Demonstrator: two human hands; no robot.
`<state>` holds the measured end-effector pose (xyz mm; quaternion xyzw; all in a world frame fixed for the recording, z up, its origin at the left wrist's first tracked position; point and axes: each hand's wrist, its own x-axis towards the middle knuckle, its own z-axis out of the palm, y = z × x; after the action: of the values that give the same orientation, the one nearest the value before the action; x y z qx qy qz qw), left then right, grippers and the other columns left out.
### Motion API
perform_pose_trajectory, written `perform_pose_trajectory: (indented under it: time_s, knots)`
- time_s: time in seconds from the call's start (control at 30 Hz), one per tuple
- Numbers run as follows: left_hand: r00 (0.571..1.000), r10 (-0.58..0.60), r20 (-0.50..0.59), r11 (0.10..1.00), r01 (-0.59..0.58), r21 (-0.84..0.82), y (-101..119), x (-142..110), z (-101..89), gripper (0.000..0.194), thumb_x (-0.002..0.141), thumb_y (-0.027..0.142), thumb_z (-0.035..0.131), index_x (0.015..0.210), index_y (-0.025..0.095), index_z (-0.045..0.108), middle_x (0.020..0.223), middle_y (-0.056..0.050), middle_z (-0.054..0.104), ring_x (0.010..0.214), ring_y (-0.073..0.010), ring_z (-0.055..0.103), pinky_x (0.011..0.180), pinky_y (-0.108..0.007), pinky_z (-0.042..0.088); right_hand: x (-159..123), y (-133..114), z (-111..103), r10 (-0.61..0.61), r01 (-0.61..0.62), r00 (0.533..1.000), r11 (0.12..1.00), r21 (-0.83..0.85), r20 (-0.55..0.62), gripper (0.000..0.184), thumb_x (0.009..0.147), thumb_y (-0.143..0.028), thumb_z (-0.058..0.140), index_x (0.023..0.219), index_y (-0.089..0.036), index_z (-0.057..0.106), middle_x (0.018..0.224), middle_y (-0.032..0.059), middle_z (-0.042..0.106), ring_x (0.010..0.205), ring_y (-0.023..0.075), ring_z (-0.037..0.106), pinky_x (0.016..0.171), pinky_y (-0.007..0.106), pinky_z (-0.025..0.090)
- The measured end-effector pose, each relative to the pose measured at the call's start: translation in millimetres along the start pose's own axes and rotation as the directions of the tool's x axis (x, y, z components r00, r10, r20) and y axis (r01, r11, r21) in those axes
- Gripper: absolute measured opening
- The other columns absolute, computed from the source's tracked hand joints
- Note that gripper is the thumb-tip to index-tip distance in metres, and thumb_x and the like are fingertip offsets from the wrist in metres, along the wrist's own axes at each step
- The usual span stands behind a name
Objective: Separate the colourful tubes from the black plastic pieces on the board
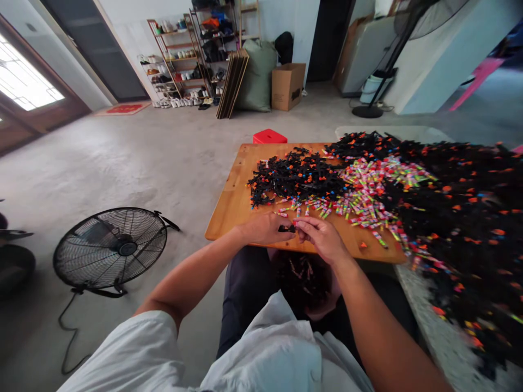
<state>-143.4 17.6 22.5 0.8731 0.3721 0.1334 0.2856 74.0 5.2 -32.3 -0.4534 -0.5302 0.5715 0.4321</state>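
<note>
At the front edge of the wooden table, my left hand [263, 227] is closed around a small black plastic piece [286, 228], which sticks out towards the right. My right hand [321, 234] meets it there, thumb and finger pinching something small with a reddish end, most likely one of the printed tubes. Just beyond my hands lies a pile of black plastic pieces [298, 177] with orange and blue bits. Beside it spreads a heap of small pink, green and white tubes [365, 196]. A container [304, 277] with dark pieces and a few tubes sits below the table edge, between my legs.
A much larger heap of black pieces [461, 207] covers the right side. One orange bit [363, 245] lies near the wooden table's [229, 207] front edge. A floor fan [112, 247] stands at left, a red stool [269, 136] behind the table. Shoe racks [180, 60] line the wall.
</note>
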Motion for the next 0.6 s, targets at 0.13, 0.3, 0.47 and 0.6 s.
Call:
perform_pose_trajectory:
  time_s: [0.13, 0.3, 0.47, 0.6]
  knots:
    - [1.000, 0.003, 0.001, 1.000, -0.003, -0.002, 2, -1, -2.6, 0.020, 0.096, 0.034, 0.063, 0.101, 0.022, 0.078, 0.087, -0.001, 0.075, 0.074, -0.0133, 0.065, 0.070, -0.022, 0.045, -4, -8, -2, -0.057, 0.062, 0.998, 0.981, -0.184, 0.033, 0.044, 0.089, -0.055, 0.071, 0.107, -0.017, 0.082, 0.064, 0.0006, 0.067, 0.062, 0.0171, 0.061, 0.068, 0.030, 0.052]
    - [0.999, -0.017, -0.041, 0.997, 0.014, -0.071, 6, -1, 0.9, 0.017, 0.090, 0.032, 0.067, 0.087, 0.019, 0.077, 0.072, 0.002, 0.068, 0.065, -0.0105, 0.058, 0.063, -0.021, 0.040, -13, -25, -4, -0.168, 0.195, 0.981, 0.885, -0.422, 0.099, 0.031, 0.095, -0.043, 0.063, 0.106, -0.022, 0.083, 0.085, 0.0042, 0.075, 0.069, 0.0182, 0.065, 0.073, 0.032, 0.052]
    - [0.996, 0.020, 0.084, 0.984, -0.005, -0.180, -1, 2, 7.5, 0.023, 0.091, 0.036, 0.066, 0.086, 0.018, 0.078, 0.070, 0.003, 0.067, 0.064, -0.0104, 0.057, 0.064, -0.021, 0.040, -20, -30, -7, -0.183, 0.244, 0.968, 0.842, -0.482, 0.172, 0.028, 0.095, -0.039, 0.061, 0.102, -0.022, 0.082, 0.097, 0.0065, 0.078, 0.073, 0.0190, 0.067, 0.076, 0.033, 0.053]
    - [0.983, 0.050, 0.179, 0.979, -0.013, -0.202, -5, 3, 10.1, 0.024, 0.091, 0.039, 0.068, 0.091, 0.019, 0.080, 0.071, 0.003, 0.070, 0.060, -0.0093, 0.056, 0.061, -0.020, 0.038, -27, -25, -11, 0.032, 0.057, 0.983, 0.886, -0.460, 0.183, 0.031, 0.095, -0.042, 0.061, 0.106, -0.021, 0.080, 0.074, 0.0020, 0.073, 0.058, 0.0177, 0.063, 0.060, 0.029, 0.049]
